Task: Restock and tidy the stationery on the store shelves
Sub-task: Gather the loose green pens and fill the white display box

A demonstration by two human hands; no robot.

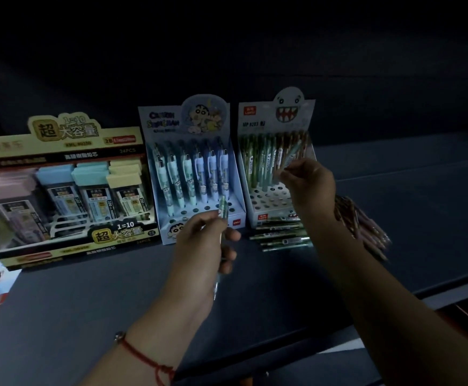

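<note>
On a dark shelf stand three display boxes. My left hand grips a pale green pen upright in front of the blue cartoon pen box. My right hand pinches another pen by its tip, over the green and brown pen box with the ghost face. Both boxes have empty holes in their front rows. Several green pens lie loose on the shelf before the right box.
A yellow and black box of pencil-lead cases stands at the left. A pile of brown pens lies right of my right wrist. The shelf's front edge runs along the bottom right. Everything is dimly lit.
</note>
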